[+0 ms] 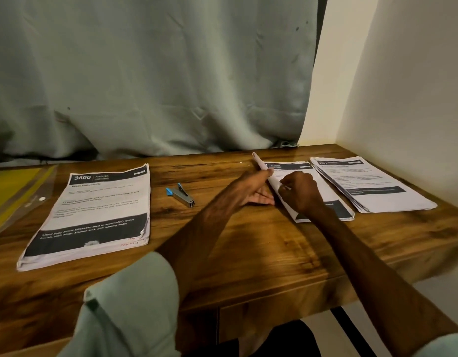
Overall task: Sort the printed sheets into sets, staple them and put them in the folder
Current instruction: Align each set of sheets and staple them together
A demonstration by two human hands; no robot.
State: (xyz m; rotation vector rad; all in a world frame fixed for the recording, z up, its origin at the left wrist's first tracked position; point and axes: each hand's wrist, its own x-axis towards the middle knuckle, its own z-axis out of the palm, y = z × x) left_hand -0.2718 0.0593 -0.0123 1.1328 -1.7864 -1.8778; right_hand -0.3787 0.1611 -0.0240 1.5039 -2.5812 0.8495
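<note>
On the table (248, 253), left to right: folder (11, 194), first stack (94, 210), stapler (181, 195), second stack (289, 166), third stack (372, 184).

Three stacks of sheets (94, 210) (330, 194) (372, 186), one stapler (181, 195), one folder (9, 194) (yellow), two hands (253, 191) (300, 191).
</note>
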